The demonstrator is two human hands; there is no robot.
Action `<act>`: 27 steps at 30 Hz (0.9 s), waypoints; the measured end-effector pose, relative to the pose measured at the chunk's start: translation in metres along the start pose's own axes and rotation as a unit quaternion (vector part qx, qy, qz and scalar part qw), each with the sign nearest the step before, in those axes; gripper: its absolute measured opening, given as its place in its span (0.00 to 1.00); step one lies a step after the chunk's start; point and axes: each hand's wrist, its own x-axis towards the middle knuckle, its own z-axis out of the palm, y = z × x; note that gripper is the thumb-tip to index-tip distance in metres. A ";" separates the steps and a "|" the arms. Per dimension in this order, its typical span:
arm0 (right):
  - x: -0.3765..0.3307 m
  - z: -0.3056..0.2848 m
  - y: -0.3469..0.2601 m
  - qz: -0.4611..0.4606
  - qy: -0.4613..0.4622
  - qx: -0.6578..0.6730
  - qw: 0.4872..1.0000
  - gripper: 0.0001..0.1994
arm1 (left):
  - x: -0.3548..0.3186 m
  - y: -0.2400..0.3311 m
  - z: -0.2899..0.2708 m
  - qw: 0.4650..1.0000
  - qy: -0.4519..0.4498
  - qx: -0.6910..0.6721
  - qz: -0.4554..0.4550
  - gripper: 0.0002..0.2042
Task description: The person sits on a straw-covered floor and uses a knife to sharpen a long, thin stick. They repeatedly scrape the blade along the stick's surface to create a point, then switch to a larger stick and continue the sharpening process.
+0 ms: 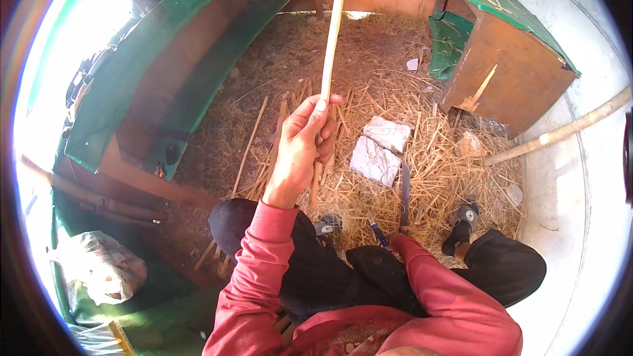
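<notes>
My left hand [306, 135] is raised at mid-view, fingers and thumb closed around the lower part of a long pale wooden strip [333, 33]. The strip points up and away, past the top edge. Low between my knees, my right hand [395, 241] is mostly hidden by its red sleeve. From it a dark, broad machete blade [405, 191] extends forward over the straw; the handle and my fingers barely show. Just left of that hand lies a slim tool with a blue handle [378, 234]. Two flat whitish stones [376, 160] sit beside the blade.
Straw [438, 175] and loose wooden strips [250, 145] cover the ground. A brown wooden box with a green top [517, 72] stands far right, above a slanting pole [560, 133]. Green-covered benches [224, 86] run along the left, near a plastic bag [102, 267].
</notes>
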 end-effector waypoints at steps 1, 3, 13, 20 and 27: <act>0.007 0.004 0.003 -0.002 0.005 0.025 1.000 0.25 | 0.000 0.000 0.001 1.000 -0.001 0.003 0.009 0.14; 0.009 0.007 0.000 -0.031 0.027 -0.012 0.999 0.24 | 0.001 -0.001 0.003 0.999 0.016 0.029 0.029 0.14; -0.051 -0.075 -0.048 0.011 0.155 0.057 0.986 0.11 | -0.015 -0.019 -0.004 0.998 0.066 -0.015 -0.006 0.10; -0.179 -0.251 -0.083 0.138 0.025 -0.025 0.990 0.16 | -0.016 -0.035 0.013 0.996 0.010 -0.070 -0.048 0.12; -0.313 -0.391 -0.089 -0.200 0.361 0.242 0.878 0.13 | -0.030 -0.026 0.044 0.998 -0.056 0.015 -0.017 0.14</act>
